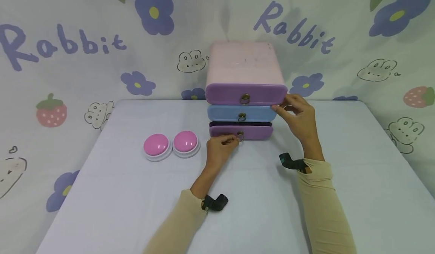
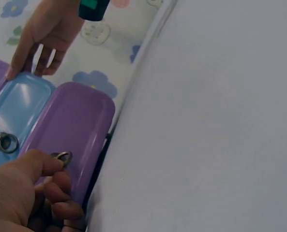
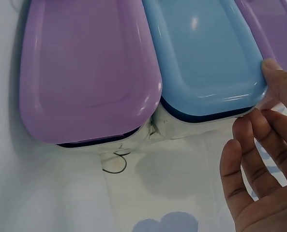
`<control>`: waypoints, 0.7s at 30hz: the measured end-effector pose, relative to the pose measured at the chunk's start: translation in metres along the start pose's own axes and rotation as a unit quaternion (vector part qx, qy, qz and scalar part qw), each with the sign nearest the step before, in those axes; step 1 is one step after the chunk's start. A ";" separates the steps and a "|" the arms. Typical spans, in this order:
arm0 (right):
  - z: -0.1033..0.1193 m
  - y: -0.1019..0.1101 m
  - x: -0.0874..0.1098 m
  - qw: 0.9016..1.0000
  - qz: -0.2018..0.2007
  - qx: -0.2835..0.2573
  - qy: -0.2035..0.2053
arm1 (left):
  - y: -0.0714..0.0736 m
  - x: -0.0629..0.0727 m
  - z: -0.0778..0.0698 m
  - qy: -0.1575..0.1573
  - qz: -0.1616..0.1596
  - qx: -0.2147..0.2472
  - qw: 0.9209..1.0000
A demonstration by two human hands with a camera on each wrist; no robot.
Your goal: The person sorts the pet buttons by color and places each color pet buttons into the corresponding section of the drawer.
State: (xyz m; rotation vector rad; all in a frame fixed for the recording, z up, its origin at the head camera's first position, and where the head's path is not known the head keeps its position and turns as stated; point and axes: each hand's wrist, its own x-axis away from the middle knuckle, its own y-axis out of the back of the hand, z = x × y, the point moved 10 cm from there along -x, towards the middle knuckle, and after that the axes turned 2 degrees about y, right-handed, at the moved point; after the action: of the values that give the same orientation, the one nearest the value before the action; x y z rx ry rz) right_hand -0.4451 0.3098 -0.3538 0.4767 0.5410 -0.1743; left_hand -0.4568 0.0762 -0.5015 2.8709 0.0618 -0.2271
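Note:
A small drawer cabinet (image 1: 244, 61) with a pink top stands at the back of the table, its three drawer fronts facing me. Thumb and forefinger of my left hand (image 1: 219, 150) pinch the ring pull (image 2: 67, 157) on the bottom purple drawer (image 1: 256, 132). A dark gap shows above that drawer's front, which stands slightly out. At the cabinet's right side, my right hand (image 1: 300, 116) holds the edge by the blue drawer (image 1: 222, 113). Its thumb (image 3: 271, 66) lies at the blue front's edge, with bent fingers beside the cabinet's side. The top purple drawer (image 1: 224, 94) has its own ring.
Two pink push buttons (image 1: 156, 144) with white bases sit side by side left of the cabinet. A white cloth covers the table (image 1: 258, 208). Behind it hangs a patterned curtain (image 1: 238, 16) close to the cabinet's back. Each wrist carries a black camera (image 1: 215, 202).

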 end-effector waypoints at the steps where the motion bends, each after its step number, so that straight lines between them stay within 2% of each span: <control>1: 0.000 0.000 0.000 1.000 -0.001 0.000 0.000 | 0.000 0.001 0.000 0.000 0.000 -0.001 1.000; 14: -0.001 0.000 0.001 1.000 -0.001 0.007 -0.002 | 0.001 0.015 -0.001 0.000 0.010 0.004 1.000; 21: 0.001 0.001 0.000 1.000 0.001 -0.001 0.002 | 0.000 0.023 0.004 0.012 0.021 0.011 1.000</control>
State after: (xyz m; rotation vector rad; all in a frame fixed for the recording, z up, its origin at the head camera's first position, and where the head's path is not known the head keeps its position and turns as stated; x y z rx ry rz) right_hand -0.4443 0.3100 -0.3534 0.4764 0.5440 -0.1719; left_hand -0.4347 0.0753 -0.5089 2.8935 0.0043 -0.1878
